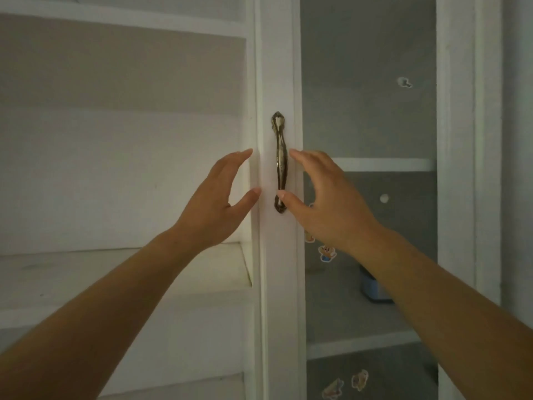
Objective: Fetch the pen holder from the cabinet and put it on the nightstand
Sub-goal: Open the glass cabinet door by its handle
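Observation:
A white cabinet door (278, 284) with a frosted glass pane (366, 96) fills the right half, and a bronze handle (280, 163) runs down its left frame. My right hand (326, 203) is open beside the handle, thumb tip touching its lower end and fingers just right of it. My left hand (213, 203) is open at the door's left edge, fingertips on the frame. A blurry blue container (373, 287), perhaps the pen holder, shows behind the glass on a shelf, partly hidden by my right forearm.
Open white shelves (121, 272) lie to the left of the door. Cartoon stickers (327, 253) are stuck on the glass, more of them lower down. Another white frame (458, 168) borders the pane on the right.

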`<state>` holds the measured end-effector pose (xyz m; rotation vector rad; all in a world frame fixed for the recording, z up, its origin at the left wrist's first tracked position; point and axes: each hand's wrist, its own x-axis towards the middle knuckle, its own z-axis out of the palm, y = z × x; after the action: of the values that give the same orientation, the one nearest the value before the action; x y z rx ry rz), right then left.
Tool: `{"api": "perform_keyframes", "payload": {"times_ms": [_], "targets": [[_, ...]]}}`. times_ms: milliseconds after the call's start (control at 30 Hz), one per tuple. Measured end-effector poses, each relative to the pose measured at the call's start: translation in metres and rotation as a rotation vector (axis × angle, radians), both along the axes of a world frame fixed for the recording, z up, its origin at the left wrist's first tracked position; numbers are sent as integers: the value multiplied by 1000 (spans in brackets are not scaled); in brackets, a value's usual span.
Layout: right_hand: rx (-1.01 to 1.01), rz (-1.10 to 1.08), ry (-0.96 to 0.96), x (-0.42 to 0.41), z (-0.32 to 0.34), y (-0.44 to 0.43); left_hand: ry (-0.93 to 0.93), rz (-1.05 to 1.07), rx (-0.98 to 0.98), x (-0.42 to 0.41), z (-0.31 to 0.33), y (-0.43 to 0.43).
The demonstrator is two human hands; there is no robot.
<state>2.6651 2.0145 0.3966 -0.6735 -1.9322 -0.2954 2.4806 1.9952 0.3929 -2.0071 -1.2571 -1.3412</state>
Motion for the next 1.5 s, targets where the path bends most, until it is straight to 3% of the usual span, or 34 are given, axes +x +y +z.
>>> {"api": "perform_keyframes", "payload": {"times_ms": [200,567,800,1500], "targets": [[22,-80,37,-12,4,-2,-112,-234,-28,-5,6,18],[99,-149,179,-32,7,-7,-71,-415,-15,-13,-9,42],[-2,-180,213,-41,-5,-6,-59,-463,-26,-18,-18,51],[-38,-84,431,-56,4,-12,-134,-574,-74,-20,-18,52]]}}
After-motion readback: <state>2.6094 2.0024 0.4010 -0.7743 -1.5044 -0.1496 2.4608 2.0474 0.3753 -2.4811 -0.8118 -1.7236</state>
